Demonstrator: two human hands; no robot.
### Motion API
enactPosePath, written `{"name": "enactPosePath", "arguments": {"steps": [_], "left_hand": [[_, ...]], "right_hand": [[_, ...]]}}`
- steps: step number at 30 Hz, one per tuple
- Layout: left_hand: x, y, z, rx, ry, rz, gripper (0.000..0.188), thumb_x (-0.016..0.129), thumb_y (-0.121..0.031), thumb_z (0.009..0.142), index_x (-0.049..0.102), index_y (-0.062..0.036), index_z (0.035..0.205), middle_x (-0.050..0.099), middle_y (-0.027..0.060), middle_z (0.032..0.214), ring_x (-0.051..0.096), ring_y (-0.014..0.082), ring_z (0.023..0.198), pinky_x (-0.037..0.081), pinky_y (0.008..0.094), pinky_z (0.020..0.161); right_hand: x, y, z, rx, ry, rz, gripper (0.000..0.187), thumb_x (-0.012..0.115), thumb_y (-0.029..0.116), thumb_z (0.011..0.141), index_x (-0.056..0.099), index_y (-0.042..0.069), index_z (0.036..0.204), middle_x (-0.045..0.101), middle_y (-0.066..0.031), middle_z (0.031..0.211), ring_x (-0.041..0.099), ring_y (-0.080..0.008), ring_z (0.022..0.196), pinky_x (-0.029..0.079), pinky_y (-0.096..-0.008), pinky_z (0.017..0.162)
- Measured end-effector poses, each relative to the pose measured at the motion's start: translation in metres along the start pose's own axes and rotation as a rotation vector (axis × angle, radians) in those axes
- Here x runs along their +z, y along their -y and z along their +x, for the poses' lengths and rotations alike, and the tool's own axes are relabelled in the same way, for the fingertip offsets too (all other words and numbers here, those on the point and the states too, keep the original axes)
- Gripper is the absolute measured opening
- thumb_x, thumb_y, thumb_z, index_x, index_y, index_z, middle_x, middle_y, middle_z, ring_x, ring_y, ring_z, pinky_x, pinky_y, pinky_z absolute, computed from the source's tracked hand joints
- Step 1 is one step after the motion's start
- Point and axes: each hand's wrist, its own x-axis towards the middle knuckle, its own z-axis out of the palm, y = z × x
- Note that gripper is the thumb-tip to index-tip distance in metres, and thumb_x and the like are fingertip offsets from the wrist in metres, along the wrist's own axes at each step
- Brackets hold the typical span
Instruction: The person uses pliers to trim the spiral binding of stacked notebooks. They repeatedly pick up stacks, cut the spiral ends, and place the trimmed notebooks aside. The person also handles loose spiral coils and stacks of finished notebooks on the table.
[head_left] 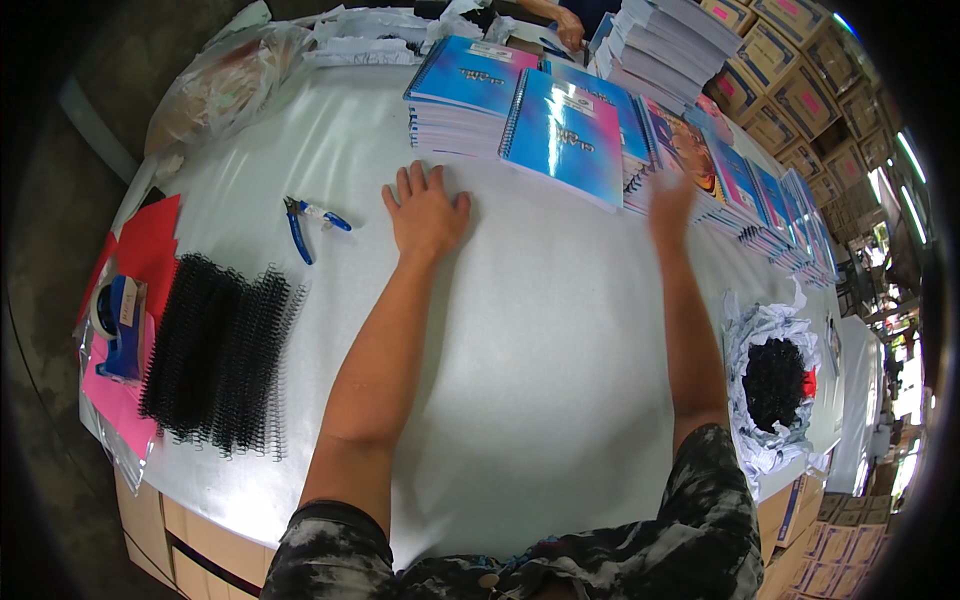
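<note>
My left hand (428, 215) lies flat on the white table (540, 380), palm down with its fingers spread, just in front of a stack of blue-and-pink spiral-bound notebooks (470, 78). Smeared by motion, my right hand (672, 208) is at the near edge of more notebook stacks; whether it grips anything cannot be made out. Between the two hands, a single blue-and-pink notebook (562, 130) rests tilted on top of others. A notebook with an orange illustrated cover (684, 145) is just beyond my right hand. Blue-handled cutting pliers (301, 228) lie left of my left hand.
At left are black plastic binding coils (215, 355), a blue tape dispenser (123, 328) and red sheets (150, 245). Crumpled paper (745, 440) at right surrounds black scraps (773, 385). Tall paper stacks (665, 50), another person's hand (570, 28) and cartons (790, 70) are beyond.
</note>
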Motion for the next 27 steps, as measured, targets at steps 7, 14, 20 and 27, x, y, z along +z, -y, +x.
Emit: {"name": "enactPosePath", "arguments": {"steps": [7, 14, 20, 27], "left_hand": [[0.001, -0.002, -0.001, 0.034, -0.002, -0.037, 0.058, 0.051, -0.039, 0.086, 0.040, -0.0078, 0.134, 0.030, 0.0147, 0.144, 0.021, 0.0315, 0.137, 0.011, 0.0502, 0.111], [0.001, -0.004, -0.001, 0.033, -0.010, -0.065, 0.058, 0.052, -0.038, 0.085, 0.041, -0.0071, 0.133, 0.030, 0.0148, 0.145, 0.021, 0.0320, 0.136, 0.010, 0.0505, 0.111], [0.001, -0.002, -0.002, 0.035, -0.017, -0.062, 0.057, 0.051, -0.037, 0.085, 0.042, -0.0072, 0.133, 0.030, 0.0153, 0.145, 0.021, 0.0320, 0.137, 0.010, 0.0502, 0.111], [0.003, -0.002, 0.001, 0.052, -0.036, -0.099, 0.057, 0.052, -0.038, 0.085, 0.043, -0.0062, 0.131, 0.031, 0.0153, 0.144, 0.022, 0.0324, 0.136, 0.011, 0.0510, 0.111]], "right_hand": [[0.036, 0.042, -0.009, -0.501, 0.166, -0.344, 0.036, 0.056, 0.002, 0.079, 0.060, 0.012, 0.114, 0.060, -0.0068, 0.117, 0.054, -0.0281, 0.112, 0.040, -0.0429, 0.098], [0.025, -0.005, 0.045, -0.380, 0.343, -0.196, 0.034, 0.054, 0.007, 0.084, 0.060, 0.014, 0.117, 0.058, -0.0096, 0.121, 0.051, -0.0303, 0.116, 0.040, -0.0421, 0.096], [0.040, -0.012, 0.027, -0.102, 0.556, -0.211, 0.037, 0.052, 0.031, 0.091, 0.053, 0.023, 0.128, 0.045, -0.0077, 0.137, 0.036, -0.0292, 0.131, 0.025, -0.0509, 0.106], [0.044, -0.023, 0.032, -0.105, 0.561, -0.059, 0.039, 0.052, 0.032, 0.091, 0.053, 0.017, 0.128, 0.046, -0.0095, 0.137, 0.036, -0.0294, 0.131, 0.021, -0.0499, 0.108]]}}
